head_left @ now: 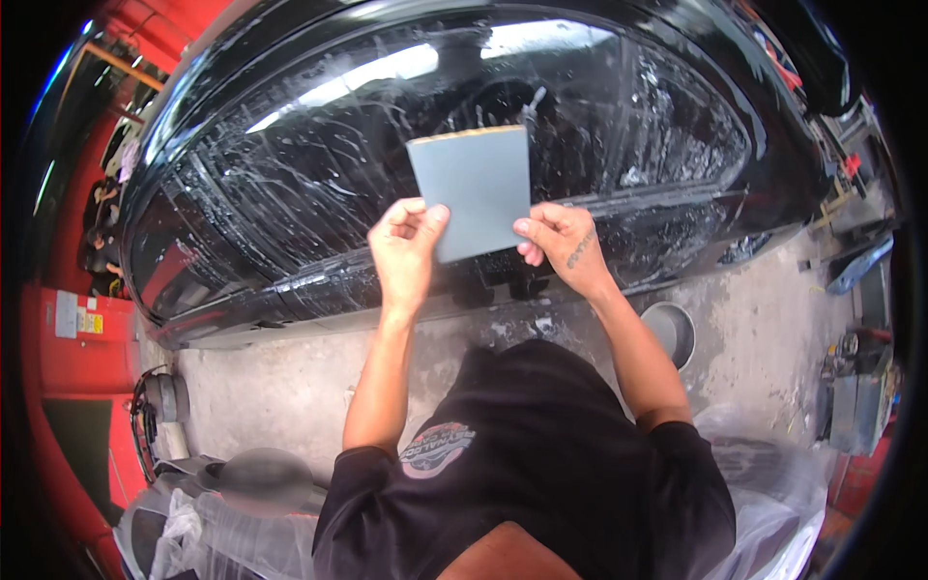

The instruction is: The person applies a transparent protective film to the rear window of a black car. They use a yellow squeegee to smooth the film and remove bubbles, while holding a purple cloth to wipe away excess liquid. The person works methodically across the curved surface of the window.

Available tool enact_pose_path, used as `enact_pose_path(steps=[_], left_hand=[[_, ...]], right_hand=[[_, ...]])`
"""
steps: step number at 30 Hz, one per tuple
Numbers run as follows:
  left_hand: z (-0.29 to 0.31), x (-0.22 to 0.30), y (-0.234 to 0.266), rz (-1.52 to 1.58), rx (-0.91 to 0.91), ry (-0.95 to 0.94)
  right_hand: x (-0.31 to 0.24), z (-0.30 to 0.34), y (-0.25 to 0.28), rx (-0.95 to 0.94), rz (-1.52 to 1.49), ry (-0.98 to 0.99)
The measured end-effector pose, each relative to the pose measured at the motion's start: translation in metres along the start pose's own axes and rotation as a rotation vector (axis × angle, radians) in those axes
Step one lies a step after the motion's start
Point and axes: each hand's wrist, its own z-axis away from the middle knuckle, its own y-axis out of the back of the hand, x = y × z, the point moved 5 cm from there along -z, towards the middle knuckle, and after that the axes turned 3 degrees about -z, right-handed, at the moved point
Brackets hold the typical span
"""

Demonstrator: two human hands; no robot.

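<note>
A grey sheet of sandpaper (474,188) is held up between my two hands, its far edge showing a thin yellowish strip. My left hand (408,242) pinches the near left corner, thumb on top. At the near right corner, the thumb and fingers of my right hand (568,242) grip the sheet. Beyond it stands a black car (541,215), its side and windows streaked with whitish wet runs. The sheet appears apart from the car and covers part of its side from view.
A round grey bucket (670,333) stands on the concrete floor (261,377) to my right. Clear plastic sheeting (242,536) lies behind me. Red cabinets (92,358) line the left side; assorted shop items (855,396) crowd the right.
</note>
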Motion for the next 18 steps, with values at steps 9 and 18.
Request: enact_pose_path(steps=[9,18], left_hand=[[0.020,0.018,-0.012,-0.397,-0.124,-0.350],[0.024,0.005,-0.002,0.026,-0.187,-0.089]], right_hand=[[-0.018,-0.008,-0.005,0.061,-0.079,0.274],[-0.018,-0.022,0.004,-0.131,-0.414,0.088]])
